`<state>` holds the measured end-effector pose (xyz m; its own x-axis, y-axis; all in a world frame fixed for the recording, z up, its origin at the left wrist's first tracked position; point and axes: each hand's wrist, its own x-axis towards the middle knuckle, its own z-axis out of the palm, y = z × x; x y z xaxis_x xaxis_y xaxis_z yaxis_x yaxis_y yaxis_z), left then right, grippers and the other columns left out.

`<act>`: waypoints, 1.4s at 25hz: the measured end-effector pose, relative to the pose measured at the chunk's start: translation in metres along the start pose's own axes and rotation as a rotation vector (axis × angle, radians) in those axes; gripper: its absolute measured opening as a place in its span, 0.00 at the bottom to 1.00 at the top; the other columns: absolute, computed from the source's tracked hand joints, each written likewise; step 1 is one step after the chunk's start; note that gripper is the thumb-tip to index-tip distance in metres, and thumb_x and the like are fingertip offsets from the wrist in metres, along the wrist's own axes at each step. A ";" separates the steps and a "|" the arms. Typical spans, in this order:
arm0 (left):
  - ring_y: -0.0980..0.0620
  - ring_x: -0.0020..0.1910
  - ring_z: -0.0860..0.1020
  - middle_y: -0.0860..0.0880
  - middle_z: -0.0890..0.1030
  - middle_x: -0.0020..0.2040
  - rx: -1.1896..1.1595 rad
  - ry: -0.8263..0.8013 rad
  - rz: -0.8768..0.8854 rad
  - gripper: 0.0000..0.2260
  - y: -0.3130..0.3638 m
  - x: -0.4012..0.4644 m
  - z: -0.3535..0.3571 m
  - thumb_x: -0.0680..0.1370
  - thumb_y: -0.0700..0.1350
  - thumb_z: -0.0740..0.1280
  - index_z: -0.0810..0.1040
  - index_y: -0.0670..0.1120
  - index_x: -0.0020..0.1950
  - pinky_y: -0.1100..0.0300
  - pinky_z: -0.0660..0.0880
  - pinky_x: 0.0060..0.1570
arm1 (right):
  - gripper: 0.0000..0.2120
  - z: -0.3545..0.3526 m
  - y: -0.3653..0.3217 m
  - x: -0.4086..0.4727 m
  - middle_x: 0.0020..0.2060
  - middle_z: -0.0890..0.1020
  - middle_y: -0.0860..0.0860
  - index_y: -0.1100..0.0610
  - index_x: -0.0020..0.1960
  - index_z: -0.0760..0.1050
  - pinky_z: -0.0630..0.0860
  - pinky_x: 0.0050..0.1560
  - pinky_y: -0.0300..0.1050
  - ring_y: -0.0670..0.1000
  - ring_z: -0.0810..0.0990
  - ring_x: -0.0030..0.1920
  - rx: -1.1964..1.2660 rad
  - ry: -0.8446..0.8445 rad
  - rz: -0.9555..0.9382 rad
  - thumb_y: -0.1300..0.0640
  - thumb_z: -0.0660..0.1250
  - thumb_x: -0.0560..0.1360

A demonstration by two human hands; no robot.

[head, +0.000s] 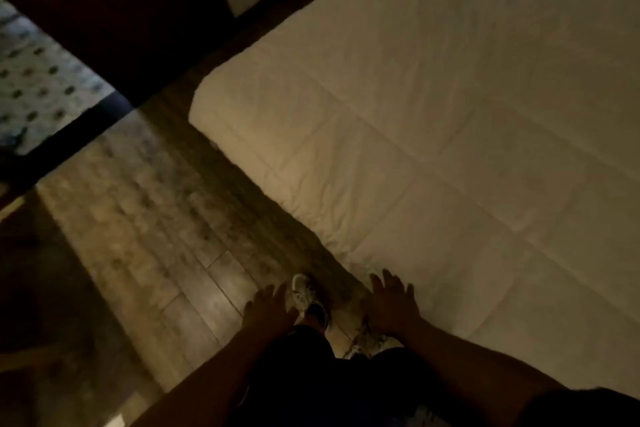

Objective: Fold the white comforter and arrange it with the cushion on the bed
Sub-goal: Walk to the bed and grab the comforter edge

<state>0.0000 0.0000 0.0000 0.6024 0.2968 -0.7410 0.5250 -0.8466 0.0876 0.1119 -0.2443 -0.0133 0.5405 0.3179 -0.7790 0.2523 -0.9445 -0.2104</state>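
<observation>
White comforter (433, 107) spread flat, quilted, running off frame right; both hands, left hand (268, 310) and right hand (389, 305), fingers spread, empty; cushion unseen, dim, blurred.

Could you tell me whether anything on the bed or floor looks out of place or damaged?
Nothing stands out. The white comforter lies flat on the bed, with only light creases. Both hands are open and hold nothing. No cushion is in view.
</observation>
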 end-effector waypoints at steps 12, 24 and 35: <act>0.45 0.67 0.73 0.42 0.73 0.70 -0.538 -0.129 -0.372 0.28 -0.139 0.021 -0.001 0.80 0.57 0.60 0.63 0.45 0.77 0.54 0.73 0.63 | 0.29 -0.076 -0.217 0.089 0.75 0.61 0.59 0.57 0.77 0.61 0.62 0.74 0.50 0.58 0.63 0.74 0.014 -0.010 -0.375 0.44 0.60 0.80; 0.43 0.45 0.81 0.36 0.82 0.54 -1.343 0.071 -0.269 0.11 -0.267 0.153 -0.258 0.82 0.44 0.63 0.78 0.41 0.61 0.51 0.77 0.43 | 0.11 -0.146 -0.263 0.208 0.60 0.79 0.57 0.58 0.57 0.75 0.66 0.51 0.39 0.55 0.77 0.59 0.060 -0.105 -0.020 0.52 0.63 0.81; 0.37 0.51 0.83 0.36 0.83 0.53 -1.537 -0.068 -0.604 0.11 -0.352 0.230 -0.335 0.82 0.47 0.63 0.78 0.41 0.58 0.43 0.79 0.55 | 0.10 -0.283 -0.465 0.354 0.58 0.79 0.59 0.60 0.57 0.76 0.76 0.55 0.49 0.55 0.77 0.50 0.159 -0.282 -0.111 0.55 0.63 0.80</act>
<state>0.1554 0.5148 0.0217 0.0990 0.3465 -0.9328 0.7498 0.5903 0.2988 0.4129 0.3312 -0.0239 0.2675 0.4050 -0.8743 0.1570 -0.9136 -0.3751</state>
